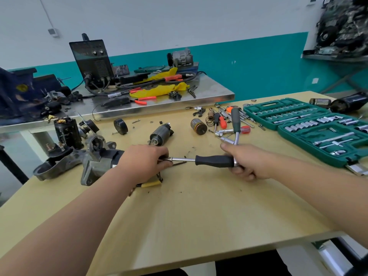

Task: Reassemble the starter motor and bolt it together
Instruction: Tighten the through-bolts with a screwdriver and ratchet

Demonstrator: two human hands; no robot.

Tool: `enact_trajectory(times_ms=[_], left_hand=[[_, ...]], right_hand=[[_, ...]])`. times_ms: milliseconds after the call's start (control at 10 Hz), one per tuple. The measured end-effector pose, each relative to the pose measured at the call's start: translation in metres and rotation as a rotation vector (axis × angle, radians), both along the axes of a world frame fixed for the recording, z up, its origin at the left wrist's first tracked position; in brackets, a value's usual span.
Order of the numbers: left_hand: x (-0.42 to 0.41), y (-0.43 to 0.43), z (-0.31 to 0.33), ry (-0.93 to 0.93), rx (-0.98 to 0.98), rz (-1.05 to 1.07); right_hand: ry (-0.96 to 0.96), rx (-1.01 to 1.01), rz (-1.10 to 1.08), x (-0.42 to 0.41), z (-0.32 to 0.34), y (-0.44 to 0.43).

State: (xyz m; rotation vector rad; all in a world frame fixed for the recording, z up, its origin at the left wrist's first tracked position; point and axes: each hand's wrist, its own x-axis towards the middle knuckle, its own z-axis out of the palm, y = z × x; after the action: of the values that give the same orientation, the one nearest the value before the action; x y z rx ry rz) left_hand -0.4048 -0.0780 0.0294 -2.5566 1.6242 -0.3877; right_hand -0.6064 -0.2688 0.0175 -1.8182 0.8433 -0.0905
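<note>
The starter motor point(100, 161) lies on its side on the wooden table point(189, 216), its grey nose housing pointing left. My left hand point(144, 161) is closed over the motor's rear end. My right hand point(246, 161) grips the end of a black-handled driver point(214, 160), whose steel shaft runs left under my left hand's fingers. The same right hand also holds a green-handled ratchet point(236, 121) that sticks up and away. The driver's tip and the bolt are hidden by my left hand.
A solenoid point(161, 134), an armature point(198, 126), a black round cap point(120, 126) and another dismantled starter point(67, 134) lie behind. Screwdrivers and sockets point(223, 120) are scattered mid-right. An open green socket set point(310, 126) fills the right. A steel bench point(159, 98) stands beyond.
</note>
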Motion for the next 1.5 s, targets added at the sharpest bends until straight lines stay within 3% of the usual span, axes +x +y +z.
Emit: enact_trajectory(times_ms=[100, 200, 300, 400, 500, 600, 700, 800, 900, 1000, 1100, 1200, 1300, 1400, 1500], left_hand=[[0.002, -0.003, 0.003, 0.029, 0.006, -0.008], [0.002, -0.003, 0.003, 0.04, -0.001, -0.014], [0.002, 0.0, 0.0, 0.029, -0.032, -0.05], [0.002, 0.002, 0.0, 0.047, -0.037, -0.05], [0.002, 0.002, 0.001, 0.063, -0.038, -0.047], [0.001, 0.001, 0.0, 0.041, -0.034, -0.02], [0.002, 0.004, -0.003, 0.021, -0.069, -0.019], [0.004, 0.005, -0.001, 0.032, -0.06, -0.023], [0.004, 0.004, 0.003, 0.102, -0.04, -0.027], [0.004, 0.005, 0.002, 0.05, -0.028, -0.056], [0.006, 0.006, -0.001, 0.016, -0.035, -0.054], [0.008, 0.006, 0.001, 0.041, -0.005, -0.041], [0.005, 0.005, 0.002, 0.057, 0.002, -0.029], [0.003, 0.007, 0.0, 0.035, -0.027, -0.027], [0.004, 0.012, -0.002, 0.013, -0.033, -0.054]], right_hand=[[-0.201, -1.292, 0.301, -0.016, 0.008, -0.006], [-0.247, -1.0, 0.24, -0.005, 0.017, -0.006], [-0.098, 0.147, -0.047, 0.009, 0.028, -0.003], [-0.109, -0.193, 0.105, 0.004, 0.026, -0.006], [-0.23, -1.428, 0.396, -0.015, 0.026, -0.008], [-0.138, -0.878, 0.299, -0.01, 0.014, -0.002], [-0.041, 0.203, -0.035, 0.002, 0.001, 0.006], [-0.152, -0.674, 0.189, -0.006, -0.008, 0.001], [-0.237, -1.367, 0.361, -0.011, 0.003, -0.011], [-0.066, -0.322, 0.13, -0.002, 0.007, -0.003], [-0.005, 0.237, 0.022, 0.003, 0.004, 0.001], [-0.12, -0.926, 0.323, -0.01, 0.002, -0.004], [-0.162, -1.404, 0.468, -0.01, 0.008, -0.007], [-0.032, -0.099, 0.133, -0.002, 0.009, 0.004], [-0.048, 0.304, 0.039, 0.003, 0.006, 0.006]])
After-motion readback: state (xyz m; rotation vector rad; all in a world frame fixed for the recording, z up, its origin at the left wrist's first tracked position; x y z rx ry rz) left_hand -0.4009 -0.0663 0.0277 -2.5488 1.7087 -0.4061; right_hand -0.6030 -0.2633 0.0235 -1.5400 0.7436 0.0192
